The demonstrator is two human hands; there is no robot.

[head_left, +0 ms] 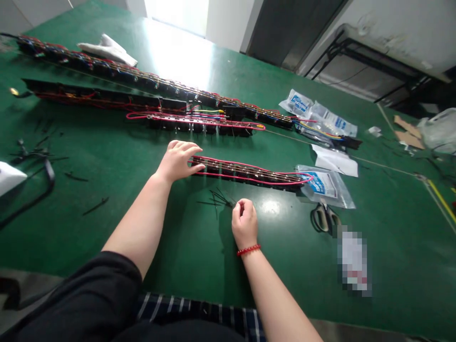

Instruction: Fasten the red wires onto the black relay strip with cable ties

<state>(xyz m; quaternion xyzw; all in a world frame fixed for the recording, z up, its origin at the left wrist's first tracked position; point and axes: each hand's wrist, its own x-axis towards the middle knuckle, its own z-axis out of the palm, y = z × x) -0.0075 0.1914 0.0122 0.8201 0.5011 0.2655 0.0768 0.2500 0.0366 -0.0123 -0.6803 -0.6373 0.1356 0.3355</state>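
My left hand (178, 160) holds the left end of a black strip assembly (245, 172), thumb on the near side and fingers on the far side. Thin wires run along the strip's top, and a pink wire (257, 182) loops round its length. Just in front of it, several black cable ties (221, 198) lie loosely crossed on the table. My right hand (245, 219) is closed in a pinch at the right end of these ties, its fingertips on a cable tie; how much of the tie is inside the fingers is hidden.
Behind lie a second wired strip (203, 124) and longer wired assemblies (142, 80), with a white glove (109, 49). Scissors (324, 218) and plastic bags (329, 187) are to the right on the green table (192, 247). More black ties (96, 206) lie left.
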